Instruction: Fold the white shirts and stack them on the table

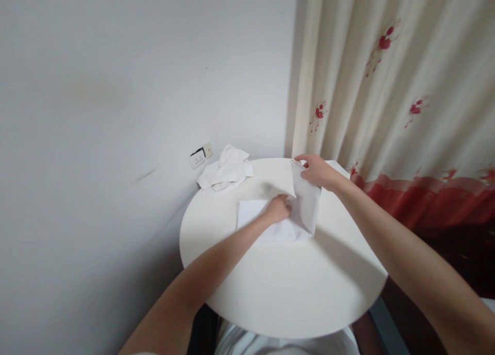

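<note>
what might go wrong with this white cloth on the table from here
The cloth could crease or fall crooked if the right hand lets its raised end slip. The flat part might slide or wrinkle if the left hand, which lies over it, shifts. The crumpled heap sits at the edge of the table near the wall, so a knock might push it off.

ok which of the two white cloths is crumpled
The far cloth, heaped near the socket; the near cloth lies mostly flat, its end raised by the right hand.
</note>
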`<state>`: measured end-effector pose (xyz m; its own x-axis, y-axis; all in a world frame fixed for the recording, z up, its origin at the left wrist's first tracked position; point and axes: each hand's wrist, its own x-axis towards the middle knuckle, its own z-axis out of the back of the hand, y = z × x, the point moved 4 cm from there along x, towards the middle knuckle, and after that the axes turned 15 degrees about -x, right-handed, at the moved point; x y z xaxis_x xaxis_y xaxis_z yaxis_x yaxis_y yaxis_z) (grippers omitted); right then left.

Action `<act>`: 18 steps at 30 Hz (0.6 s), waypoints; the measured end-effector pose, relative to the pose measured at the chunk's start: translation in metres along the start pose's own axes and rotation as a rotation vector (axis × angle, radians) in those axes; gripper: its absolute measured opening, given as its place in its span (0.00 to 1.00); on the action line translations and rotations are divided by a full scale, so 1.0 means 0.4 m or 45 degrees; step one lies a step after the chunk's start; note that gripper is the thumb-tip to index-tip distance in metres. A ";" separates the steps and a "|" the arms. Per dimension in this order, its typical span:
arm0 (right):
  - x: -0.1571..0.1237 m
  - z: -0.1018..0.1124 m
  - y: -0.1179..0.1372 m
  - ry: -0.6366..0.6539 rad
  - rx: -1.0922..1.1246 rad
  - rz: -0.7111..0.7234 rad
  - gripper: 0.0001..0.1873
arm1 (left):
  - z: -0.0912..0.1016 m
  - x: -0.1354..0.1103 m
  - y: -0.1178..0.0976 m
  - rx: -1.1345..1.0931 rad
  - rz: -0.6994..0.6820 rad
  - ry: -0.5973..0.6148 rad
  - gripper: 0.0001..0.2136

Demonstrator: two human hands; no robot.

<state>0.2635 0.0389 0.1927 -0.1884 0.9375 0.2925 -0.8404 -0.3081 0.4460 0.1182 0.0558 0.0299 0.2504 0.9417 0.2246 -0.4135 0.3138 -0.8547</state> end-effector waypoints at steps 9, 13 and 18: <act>-0.011 -0.158 0.176 0.034 -0.178 0.239 0.39 | 0.217 -0.076 -0.026 -1.179 0.298 -0.178 0.20; -0.056 -0.283 0.232 0.183 -0.219 0.217 0.39 | 0.243 -0.127 -0.001 -1.236 0.405 -0.293 0.16; -0.114 -0.402 0.250 0.305 -0.223 0.249 0.41 | 0.217 -0.166 0.063 -1.131 0.439 -0.242 0.13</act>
<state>0.1061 -0.0086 0.0879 -0.4508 0.8812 0.1424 -0.8470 -0.4726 0.2434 0.0152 0.0116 0.0339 0.0615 0.9931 -0.0994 0.3931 -0.1156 -0.9122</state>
